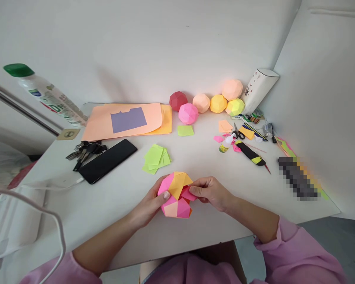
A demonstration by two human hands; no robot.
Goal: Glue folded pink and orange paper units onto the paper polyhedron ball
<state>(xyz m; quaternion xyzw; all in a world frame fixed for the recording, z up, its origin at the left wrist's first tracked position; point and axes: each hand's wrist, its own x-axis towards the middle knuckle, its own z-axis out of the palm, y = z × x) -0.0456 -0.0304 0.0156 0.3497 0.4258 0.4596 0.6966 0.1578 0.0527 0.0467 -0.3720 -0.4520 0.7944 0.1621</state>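
A folded paper ball [179, 186] in pink, yellow and peach is held over the front of the table. My left hand [154, 196] wraps its left side, with the thumb pressed on a pink face. On the ball's right side there is a gap showing the inside. My right hand [214, 193] pinches a pink paper piece [188, 194] between thumb and fingers at that gap. Whether this piece is joined to the ball I cannot tell. Just beyond the ball lies a loose stack of green paper squares [156, 158].
Several finished paper balls [188, 113] sit along the wall. A glue bottle [227, 142], scissors [238, 133] and a black utility knife [251, 154] lie to the right. A phone [108, 161], keys [84, 151] and large peach paper sheets [99, 122] are on the left.
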